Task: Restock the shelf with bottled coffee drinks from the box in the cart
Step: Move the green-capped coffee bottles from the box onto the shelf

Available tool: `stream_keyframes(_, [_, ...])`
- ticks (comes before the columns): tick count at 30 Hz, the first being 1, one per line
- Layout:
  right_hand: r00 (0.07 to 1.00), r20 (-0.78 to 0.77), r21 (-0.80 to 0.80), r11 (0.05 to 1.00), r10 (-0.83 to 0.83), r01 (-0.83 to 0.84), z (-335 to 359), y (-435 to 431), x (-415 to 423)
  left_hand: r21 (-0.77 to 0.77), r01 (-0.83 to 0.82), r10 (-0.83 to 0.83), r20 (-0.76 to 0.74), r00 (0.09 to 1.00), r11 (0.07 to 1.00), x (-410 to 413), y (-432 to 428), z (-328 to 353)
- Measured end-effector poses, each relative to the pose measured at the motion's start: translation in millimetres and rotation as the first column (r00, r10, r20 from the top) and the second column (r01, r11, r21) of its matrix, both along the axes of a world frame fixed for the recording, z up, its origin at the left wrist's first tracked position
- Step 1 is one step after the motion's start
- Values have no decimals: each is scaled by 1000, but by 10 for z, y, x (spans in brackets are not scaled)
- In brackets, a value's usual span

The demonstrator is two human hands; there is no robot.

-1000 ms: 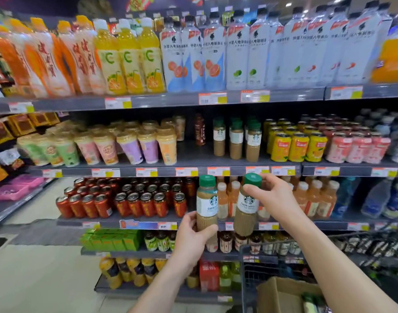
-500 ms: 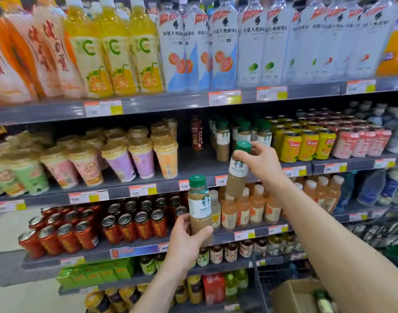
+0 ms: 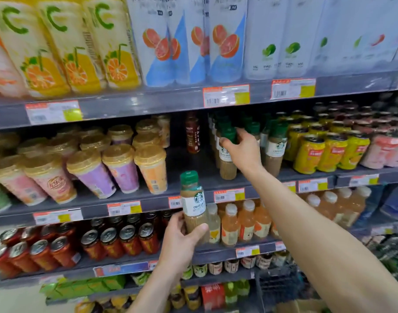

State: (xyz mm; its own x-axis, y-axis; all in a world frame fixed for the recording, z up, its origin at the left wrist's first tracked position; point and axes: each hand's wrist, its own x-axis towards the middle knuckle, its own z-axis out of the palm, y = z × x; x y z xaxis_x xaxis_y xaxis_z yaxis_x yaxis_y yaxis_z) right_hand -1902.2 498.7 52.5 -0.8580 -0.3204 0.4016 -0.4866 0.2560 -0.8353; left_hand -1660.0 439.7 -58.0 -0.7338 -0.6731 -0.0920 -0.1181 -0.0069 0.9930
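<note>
Nearest, at the lower right, a corner of the cardboard box [image 3: 303, 307] shows beside the dark wire cart [image 3: 281, 288]. The left hand [image 3: 182, 236] wraps thumb and fingers round the lower body of a green-capped coffee bottle [image 3: 193, 199], held upright in front of the shelf edge. Farther in, the right hand [image 3: 244, 151] grips the cap and neck of a second coffee bottle [image 3: 227, 169] at the middle shelf [image 3: 193, 177]. This bottle's base is down at the shelf surface, just left of the stocked coffee bottles [image 3: 275, 150].
</note>
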Motion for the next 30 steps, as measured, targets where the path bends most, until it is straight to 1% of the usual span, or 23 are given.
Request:
stream_keyframes(4, [998,-16,0,998,-61,61,-110,5,-11,-13,3,-3,-12,1000,1000,-155,-31,10])
stream_keyframes(6, [998,0,24,997,-70,70,-214,23,21,-17,1,-1,-16,1000,1000,-227,-29,-7])
stream_keyframes(11, [996,77,204,978,-51,34,-566,43,112,-31,27,-27,-16,999,999,-343,-11,-45])
stream_keyframes(15, [990,105,283,957,-94,60,-662,-6,140,-37,38,-38,-17,999,999,-375,-34,-45])
stream_keyframes(23, [992,84,285,956,-89,62,-672,-72,181,-39,41,-43,-59,997,998,-420,-119,-2])
stream_keyframes(30, [992,104,291,956,-75,42,-649,-64,160,-42,47,-50,-85,995,998,-425,-153,-5])
